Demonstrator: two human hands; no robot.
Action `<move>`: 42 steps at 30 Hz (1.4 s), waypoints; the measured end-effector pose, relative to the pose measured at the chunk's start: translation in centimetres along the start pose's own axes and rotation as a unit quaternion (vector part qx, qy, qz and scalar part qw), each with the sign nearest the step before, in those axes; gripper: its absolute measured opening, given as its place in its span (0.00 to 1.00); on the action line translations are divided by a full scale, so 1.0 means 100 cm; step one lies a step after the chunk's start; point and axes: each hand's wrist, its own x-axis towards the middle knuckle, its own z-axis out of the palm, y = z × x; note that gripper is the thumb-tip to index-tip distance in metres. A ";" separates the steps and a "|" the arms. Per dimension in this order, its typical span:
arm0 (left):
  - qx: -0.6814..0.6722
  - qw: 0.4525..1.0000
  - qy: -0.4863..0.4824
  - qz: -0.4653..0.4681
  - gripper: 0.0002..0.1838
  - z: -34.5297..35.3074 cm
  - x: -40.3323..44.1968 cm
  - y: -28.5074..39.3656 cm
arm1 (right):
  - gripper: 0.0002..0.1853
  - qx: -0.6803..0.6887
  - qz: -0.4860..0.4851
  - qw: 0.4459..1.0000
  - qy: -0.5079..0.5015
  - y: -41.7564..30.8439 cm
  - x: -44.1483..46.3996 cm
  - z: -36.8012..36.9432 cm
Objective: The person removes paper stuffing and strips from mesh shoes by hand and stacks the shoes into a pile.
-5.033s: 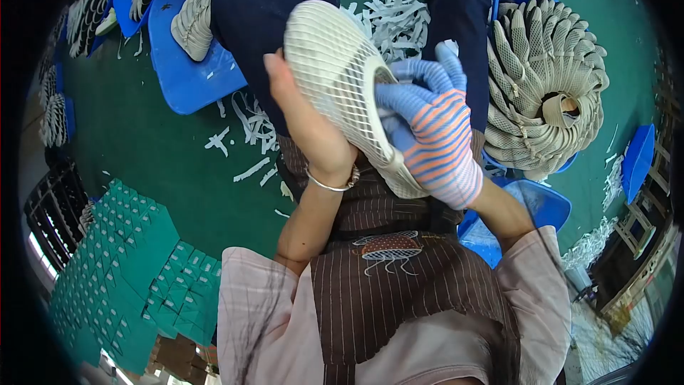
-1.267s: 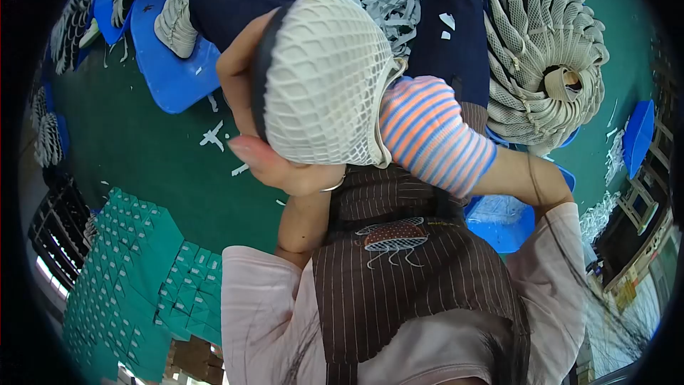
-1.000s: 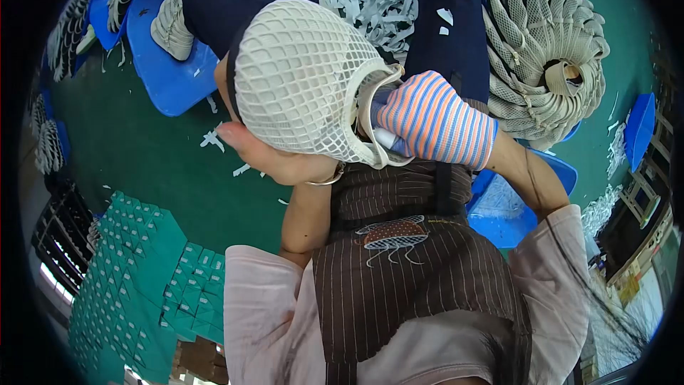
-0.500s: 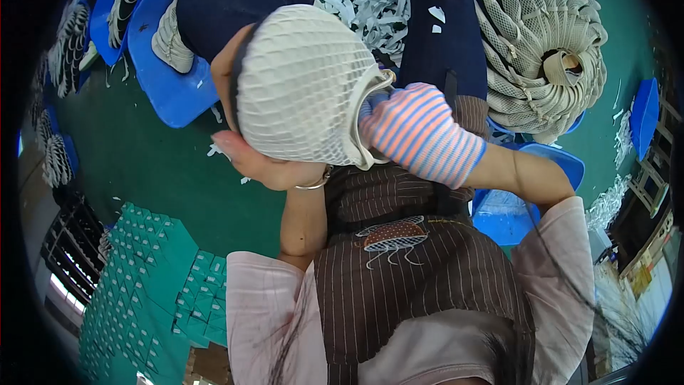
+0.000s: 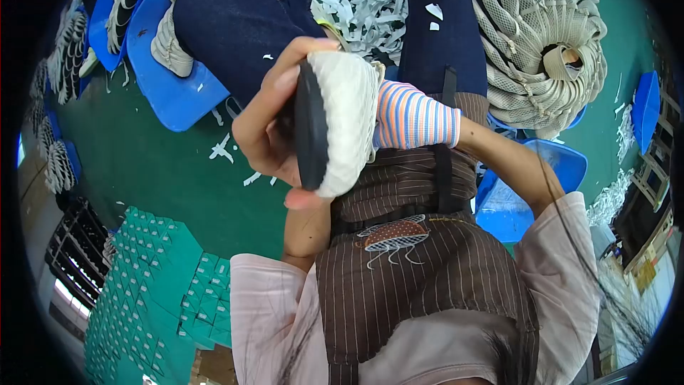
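Observation:
A cream mesh shoe (image 5: 349, 114) with a black sole (image 5: 311, 132) is held above my lap, its sole turned to the left. My bare left hand (image 5: 267, 117) is wrapped round the sole, fingers over the top edge and thumb at the lower edge. My right hand (image 5: 417, 115), in a striped knit glove, reaches into or against the shoe's opening from the right. The shoe hides its fingers.
A round pile of similar shoes (image 5: 527, 64) stands at the upper right. White strips (image 5: 370, 11) lie on the green floor between my legs. Blue plastic stools (image 5: 167, 96) stand left and another blue one (image 5: 509, 203) right. Green boxes (image 5: 135, 278) are stacked at lower left.
The shoe has turned, so its black sole now shows edge-on instead of its mesh upper. My left hand's fingers have come into view round the sole. The gloved right hand has straightened.

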 end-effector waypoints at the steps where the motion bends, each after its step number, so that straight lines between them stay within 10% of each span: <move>1: -0.003 1.000 0.007 -0.005 0.51 -0.003 0.000 0.001 | 0.10 0.036 0.009 0.999 -0.014 -0.001 -0.002 -0.001; 7: -0.010 0.991 0.121 -0.048 0.45 -0.008 0.004 0.009 | 0.10 0.250 0.132 0.959 0.028 -0.014 -0.012 -0.044; 17: -0.106 0.989 0.095 -0.043 0.37 0.007 -0.001 0.022 | 0.09 -0.088 0.017 0.970 0.228 -0.025 -0.008 -0.029; 24: -0.293 0.895 0.175 -0.287 0.32 -0.016 -0.066 0.024 | 0.08 -0.101 0.020 0.994 0.017 -0.016 -0.029 0.013; 26: 0.186 0.837 0.008 -0.515 0.29 -0.015 -0.073 0.022 | 0.08 -0.083 -0.020 0.996 0.022 -0.017 -0.038 0.033; 32: 0.206 0.810 -0.066 -0.546 0.26 -0.023 -0.046 0.012 | 0.07 -0.085 -0.001 0.995 0.044 -0.046 -0.029 0.020; 36: -0.063 0.632 0.011 -0.772 0.23 -0.046 -0.046 -0.018 | 0.10 -0.090 -0.001 0.995 0.038 -0.053 -0.031 0.025; 42: -0.232 0.688 0.046 -0.686 0.21 -0.044 -0.039 -0.022 | 0.14 -0.153 0.018 0.985 0.082 -0.065 -0.026 0.006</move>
